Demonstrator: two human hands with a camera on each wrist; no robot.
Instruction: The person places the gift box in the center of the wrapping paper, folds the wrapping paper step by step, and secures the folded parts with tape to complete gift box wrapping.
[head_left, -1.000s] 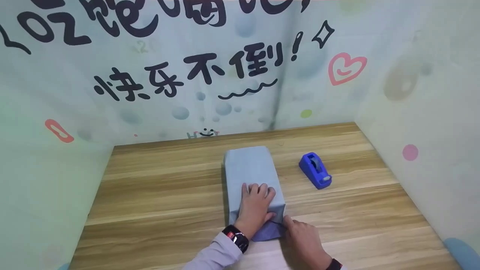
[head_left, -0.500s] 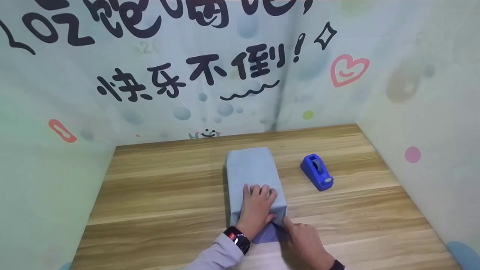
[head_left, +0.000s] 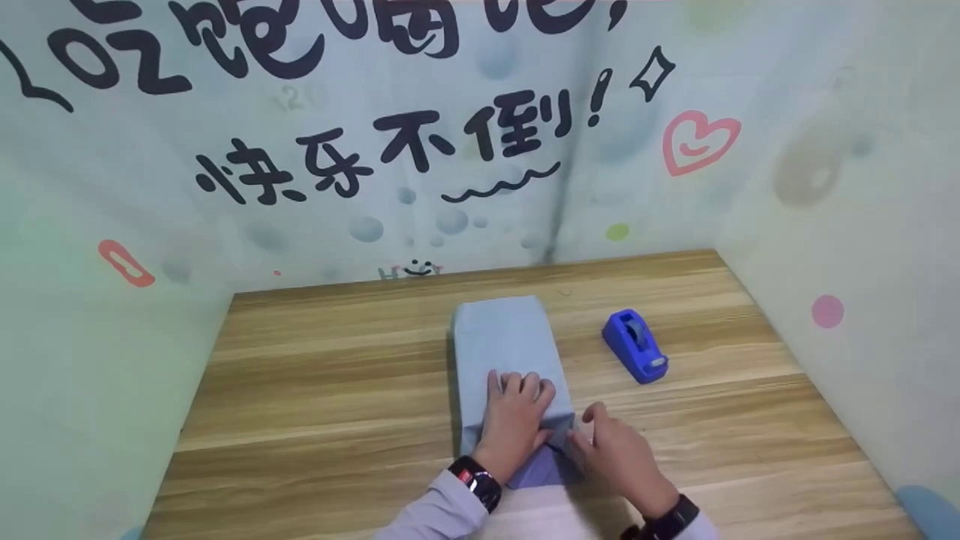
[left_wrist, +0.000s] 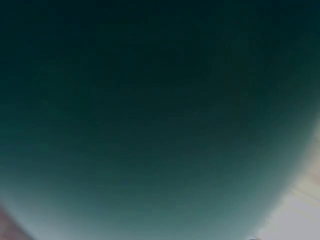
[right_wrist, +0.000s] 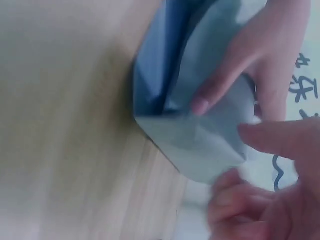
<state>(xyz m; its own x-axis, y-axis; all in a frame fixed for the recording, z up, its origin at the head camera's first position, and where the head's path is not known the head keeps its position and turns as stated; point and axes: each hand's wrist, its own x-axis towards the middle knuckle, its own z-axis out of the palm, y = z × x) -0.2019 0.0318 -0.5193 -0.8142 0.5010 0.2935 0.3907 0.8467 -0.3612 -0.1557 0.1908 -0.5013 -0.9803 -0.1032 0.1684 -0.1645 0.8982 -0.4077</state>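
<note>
A box-shaped package [head_left: 502, 330] in light blue paper lies lengthwise on the table in the head view. My left hand [head_left: 514, 427] rests on its near part, and the thumb presses on the paper at the near end. From that end a darker blue-violet paper flap [head_left: 544, 469] sticks out toward me. Close by the package's near right corner is my right hand [head_left: 622, 457], thumb and forefinger apart, nothing between them. The right wrist view shows the folded paper end [right_wrist: 155, 65] with a gap in it. A dark blurred surface fills most of the left wrist view.
A blue tape dispenser [head_left: 636, 346] stands on the wooden table [head_left: 322, 375], to the right of the package. A printed cloth wall [head_left: 337, 240] rises behind the table, and pale walls flank it.
My right hand has drawn back slightly from the package corner, its forefinger lifting up and away. My left hand stays on the package. The whole head view has shifted slightly.
</note>
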